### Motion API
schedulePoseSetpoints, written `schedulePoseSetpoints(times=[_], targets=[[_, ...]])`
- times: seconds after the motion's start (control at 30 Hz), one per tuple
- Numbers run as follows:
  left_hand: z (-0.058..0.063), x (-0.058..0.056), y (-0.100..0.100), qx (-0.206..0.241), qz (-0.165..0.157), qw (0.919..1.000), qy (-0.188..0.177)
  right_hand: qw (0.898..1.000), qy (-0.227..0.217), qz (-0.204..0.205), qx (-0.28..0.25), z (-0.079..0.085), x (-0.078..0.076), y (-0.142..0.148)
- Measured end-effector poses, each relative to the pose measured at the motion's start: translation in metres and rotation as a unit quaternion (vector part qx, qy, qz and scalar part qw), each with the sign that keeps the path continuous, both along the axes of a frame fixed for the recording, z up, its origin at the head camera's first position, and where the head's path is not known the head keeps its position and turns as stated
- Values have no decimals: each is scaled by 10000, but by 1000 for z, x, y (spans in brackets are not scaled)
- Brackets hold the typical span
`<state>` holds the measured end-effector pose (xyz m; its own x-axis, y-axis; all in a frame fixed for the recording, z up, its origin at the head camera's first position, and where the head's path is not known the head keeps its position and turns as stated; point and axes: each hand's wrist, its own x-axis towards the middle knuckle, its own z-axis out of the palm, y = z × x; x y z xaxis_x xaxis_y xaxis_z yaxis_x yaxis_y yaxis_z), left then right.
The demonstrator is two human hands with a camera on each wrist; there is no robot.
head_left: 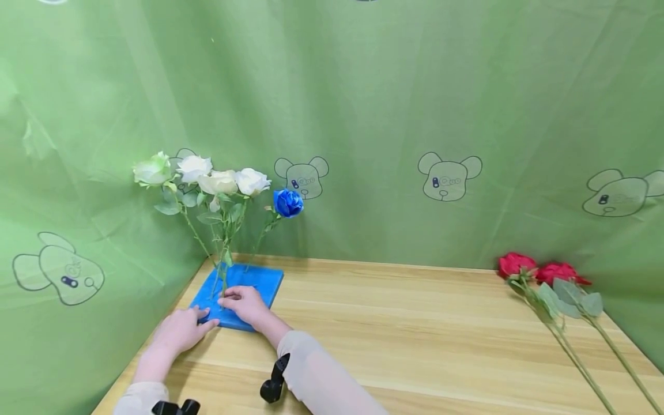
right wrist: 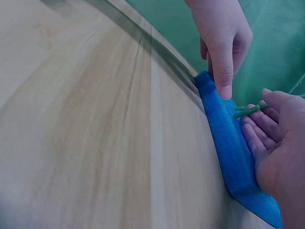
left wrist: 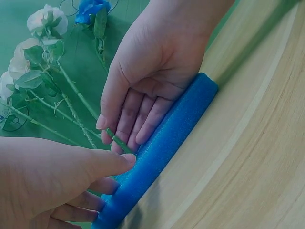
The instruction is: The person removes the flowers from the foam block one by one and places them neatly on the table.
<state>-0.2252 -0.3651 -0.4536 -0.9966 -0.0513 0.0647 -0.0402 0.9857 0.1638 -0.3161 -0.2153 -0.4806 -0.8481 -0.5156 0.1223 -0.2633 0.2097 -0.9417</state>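
Observation:
On the table's left corner lies a blue foam board [head_left: 271, 282] with several stems standing in it. Upright over it are white and cream roses [head_left: 252, 182], a greenish-white rose [head_left: 153, 170] leaning left, and a blue rose [head_left: 288, 203] leaning right. My right hand [head_left: 249, 304] pinches a white rose's green stem [left wrist: 119, 142] low down, close above the board, between thumb and fingers. At the board's near left corner my left hand [head_left: 178, 332] rests, thumb extended along the front edge and fingers against the left part. The stem's lower tip is partly hidden by the hands.
Two red roses [head_left: 515, 264] with long stems lie on the right side of the wooden table [head_left: 394, 328]. A green curtain [head_left: 363, 104] with printed bear heads hangs behind and at both sides of the table.

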Motion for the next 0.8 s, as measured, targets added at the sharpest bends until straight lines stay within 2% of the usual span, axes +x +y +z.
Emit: schedulePoseSetpoints(times=[0.1,0.27,0.47,0.8], targets=[[-1,0,0,-21,-1,10000,25,9994,277,-181,37,-2,0,-2],[-1,-1,-1,-50,-42,10000,44,9976,497,-479,3,-4,2,-4],[1,-1,-1,-74,-24,10000,49,9949,782,-633,-48,-4,5,-5],[0,-1,0,-88,-32,9999,51,9938,505,-811,-576,-8,6,-5]])
